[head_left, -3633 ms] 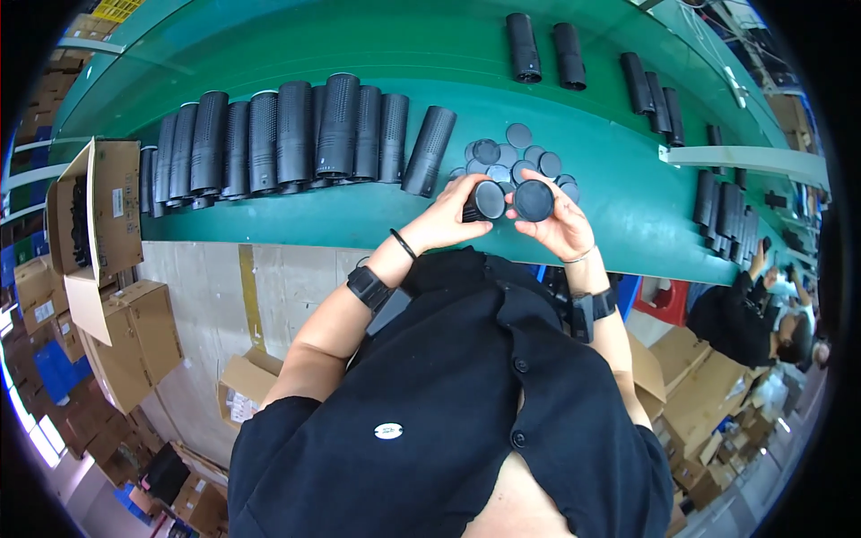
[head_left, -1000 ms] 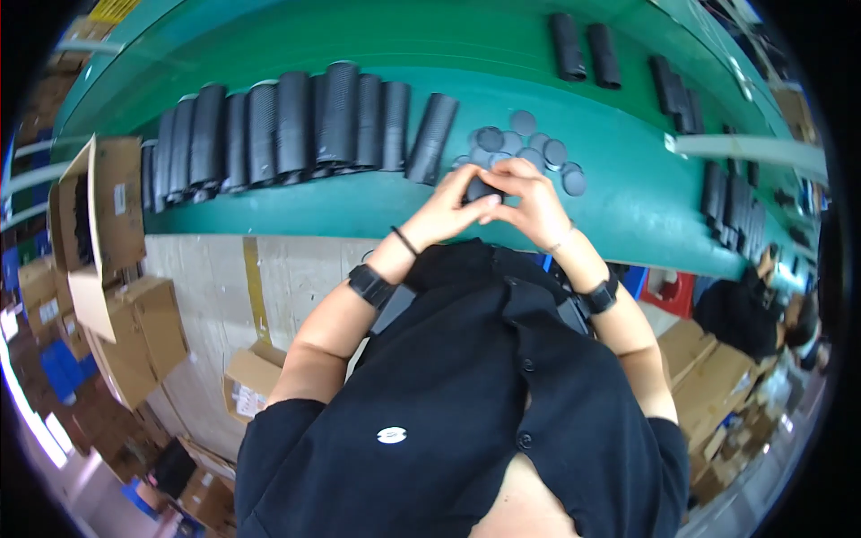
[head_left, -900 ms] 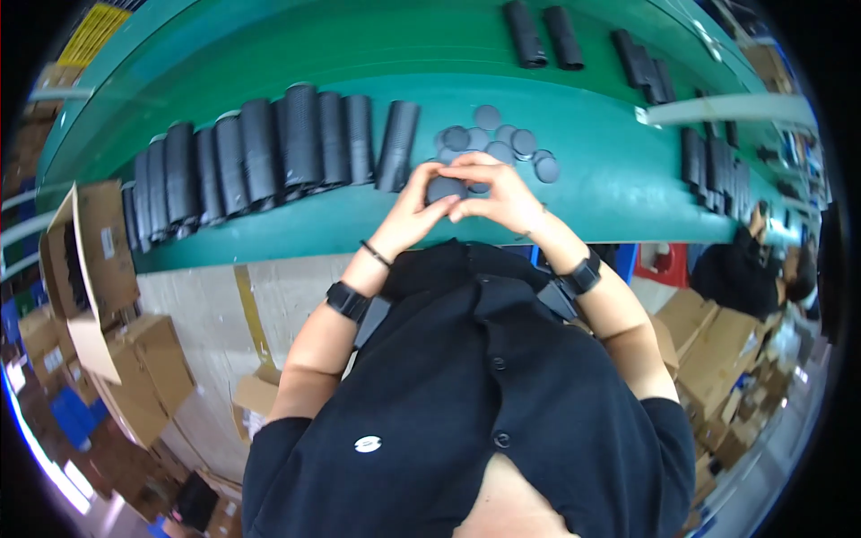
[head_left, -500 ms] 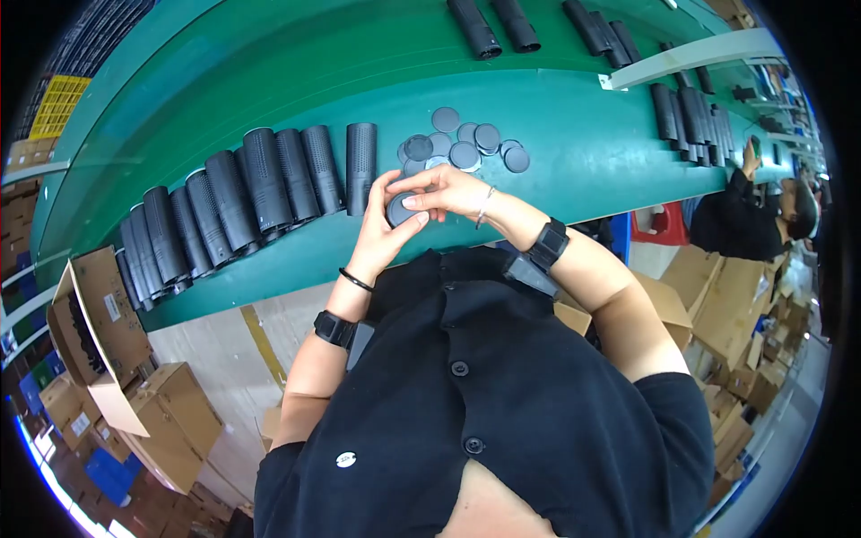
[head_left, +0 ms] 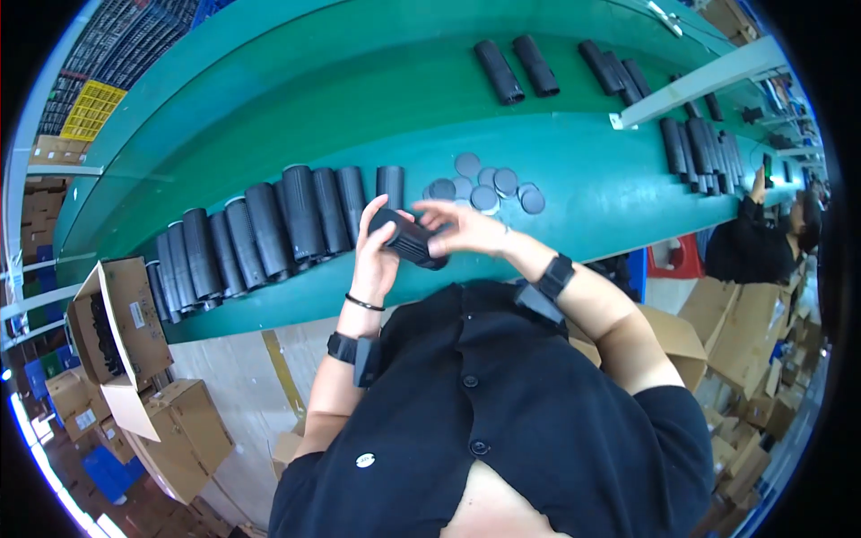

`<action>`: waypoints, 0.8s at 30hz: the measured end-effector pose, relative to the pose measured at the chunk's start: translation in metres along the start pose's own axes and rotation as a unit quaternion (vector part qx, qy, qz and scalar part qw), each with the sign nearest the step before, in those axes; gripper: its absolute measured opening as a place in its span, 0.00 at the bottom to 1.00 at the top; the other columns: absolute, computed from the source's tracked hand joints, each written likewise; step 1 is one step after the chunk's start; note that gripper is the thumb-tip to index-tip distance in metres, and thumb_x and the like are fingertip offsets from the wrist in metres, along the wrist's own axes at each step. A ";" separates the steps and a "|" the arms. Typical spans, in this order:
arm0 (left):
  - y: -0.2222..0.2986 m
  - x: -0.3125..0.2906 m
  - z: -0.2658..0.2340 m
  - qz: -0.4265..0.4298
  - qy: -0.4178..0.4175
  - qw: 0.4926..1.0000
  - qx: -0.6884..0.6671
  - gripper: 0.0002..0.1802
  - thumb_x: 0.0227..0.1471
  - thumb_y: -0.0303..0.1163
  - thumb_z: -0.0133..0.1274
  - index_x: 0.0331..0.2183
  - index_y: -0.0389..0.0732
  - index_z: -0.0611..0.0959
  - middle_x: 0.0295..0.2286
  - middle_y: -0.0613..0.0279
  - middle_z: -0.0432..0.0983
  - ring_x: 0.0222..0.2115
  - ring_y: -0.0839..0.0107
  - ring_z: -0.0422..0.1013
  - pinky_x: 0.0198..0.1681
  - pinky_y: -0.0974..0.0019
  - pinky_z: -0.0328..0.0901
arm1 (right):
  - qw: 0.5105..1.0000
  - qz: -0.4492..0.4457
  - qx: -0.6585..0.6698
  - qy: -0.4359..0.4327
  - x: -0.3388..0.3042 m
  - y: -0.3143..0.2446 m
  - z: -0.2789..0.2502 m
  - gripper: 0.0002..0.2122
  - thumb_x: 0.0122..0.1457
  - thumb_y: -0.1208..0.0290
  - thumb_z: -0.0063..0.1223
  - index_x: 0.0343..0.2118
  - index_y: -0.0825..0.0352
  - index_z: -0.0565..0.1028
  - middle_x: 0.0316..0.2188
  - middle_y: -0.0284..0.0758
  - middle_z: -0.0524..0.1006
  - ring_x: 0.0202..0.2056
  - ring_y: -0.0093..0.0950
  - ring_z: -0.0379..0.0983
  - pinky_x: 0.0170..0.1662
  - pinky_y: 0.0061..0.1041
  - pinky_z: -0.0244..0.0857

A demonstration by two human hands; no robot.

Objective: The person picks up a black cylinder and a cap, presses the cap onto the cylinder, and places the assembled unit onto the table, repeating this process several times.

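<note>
A short black cylinder with ribbed sides lies tilted between my hands, just over the near edge of the green bench. My left hand is closed round its left end, thumb on top. My right hand has its thumb against the right part of the cylinder and its fingers over the far side, slightly blurred. Beyond my hands several flat round black discs are scattered on the bench. One upright black tube stands just past my left fingertips. To the left stretches a row of similar black tubes.
A raised green ledge behind the bench carries more black tubes. A pale metal bar crosses at the upper right. Open cardboard boxes stand at the left. Another person works at the far right.
The cylinder, before showing its round end upward between my hands, is now turned on its side. My right hand has shifted to its right part. The whole view has moved slightly.
</note>
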State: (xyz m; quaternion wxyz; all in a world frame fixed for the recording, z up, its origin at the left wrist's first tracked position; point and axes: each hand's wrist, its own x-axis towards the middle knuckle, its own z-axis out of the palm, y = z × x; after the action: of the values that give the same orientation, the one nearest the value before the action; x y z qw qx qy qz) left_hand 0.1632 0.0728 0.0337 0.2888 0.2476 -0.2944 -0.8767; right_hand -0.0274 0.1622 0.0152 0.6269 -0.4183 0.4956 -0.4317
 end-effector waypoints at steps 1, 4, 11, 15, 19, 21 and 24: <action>0.008 0.000 0.004 0.011 -0.014 0.996 -0.088 0.29 0.52 0.33 0.53 0.56 0.45 0.65 0.41 0.52 0.72 0.46 0.64 0.68 0.51 0.58 0.64 | 0.988 -0.041 -0.149 -0.010 -0.009 -0.007 0.005 0.42 0.45 0.66 0.68 0.63 0.63 0.56 0.51 0.39 0.70 0.52 0.29 0.67 0.55 0.29 0.60; 0.011 0.017 0.013 0.055 0.019 0.995 -0.083 0.32 0.57 0.46 0.50 0.59 0.53 0.61 0.50 0.54 0.67 0.53 0.62 0.62 0.57 0.53 0.57 | 0.995 -0.054 -0.085 -0.024 0.001 0.007 -0.002 0.44 0.43 0.71 0.66 0.64 0.63 0.52 0.52 0.40 0.68 0.54 0.31 0.64 0.57 0.29 0.57; 0.014 -0.012 -0.004 0.037 0.141 0.989 0.013 0.22 0.60 0.37 0.48 0.54 0.47 0.68 0.46 0.65 0.69 0.46 0.71 0.66 0.49 0.65 0.61 | 0.923 0.002 -0.255 0.287 0.102 -0.014 -0.106 0.39 0.50 0.60 0.61 0.62 0.58 0.51 0.48 0.52 0.70 0.47 0.45 0.71 0.49 0.38 0.65; 0.003 -0.035 -0.009 0.014 0.160 0.986 0.031 0.18 0.59 0.33 0.49 0.50 0.41 0.71 0.40 0.61 0.74 0.41 0.70 0.71 0.44 0.66 0.67 | 0.807 0.117 -0.422 0.397 0.162 0.007 -0.170 0.43 0.51 0.58 0.60 0.65 0.51 0.45 0.50 0.56 0.67 0.49 0.54 0.67 0.53 0.43 0.62; 0.008 -0.034 0.008 0.031 0.154 0.978 0.140 0.12 0.58 0.31 0.50 0.44 0.40 0.76 0.36 0.63 0.76 0.39 0.75 0.71 0.42 0.70 0.65 | 0.729 0.203 -0.506 0.414 0.172 0.003 -0.172 0.39 0.51 0.56 0.60 0.65 0.48 0.51 0.57 0.47 0.60 0.59 0.48 0.52 0.57 0.52 0.50; 0.010 -0.019 0.031 0.076 0.104 0.960 0.250 0.07 0.56 0.29 0.53 0.37 0.38 0.80 0.32 0.66 0.76 0.35 0.78 0.70 0.40 0.74 0.63 | 0.689 0.073 -0.569 0.443 0.167 -0.016 -0.147 0.34 0.50 0.58 0.61 0.60 0.49 0.59 0.55 0.43 0.60 0.57 0.44 0.54 0.54 0.47 0.53; 0.024 0.012 0.085 0.255 0.007 0.802 0.540 0.07 0.49 0.30 0.60 0.31 0.39 0.81 0.30 0.63 0.76 0.35 0.68 0.71 0.42 0.67 0.63 | 0.693 -0.003 -0.578 0.432 0.159 -0.048 -0.097 0.23 0.48 0.63 0.59 0.49 0.54 0.72 0.53 0.42 0.62 0.56 0.42 0.55 0.53 0.45 0.54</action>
State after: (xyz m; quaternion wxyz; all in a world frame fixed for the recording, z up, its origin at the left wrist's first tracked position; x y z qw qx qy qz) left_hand 0.1118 0.0810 0.1058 0.3233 0.2859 -0.7705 -0.4691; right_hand -0.1074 -0.0120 0.0042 -0.0228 -0.4668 0.8623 -0.1949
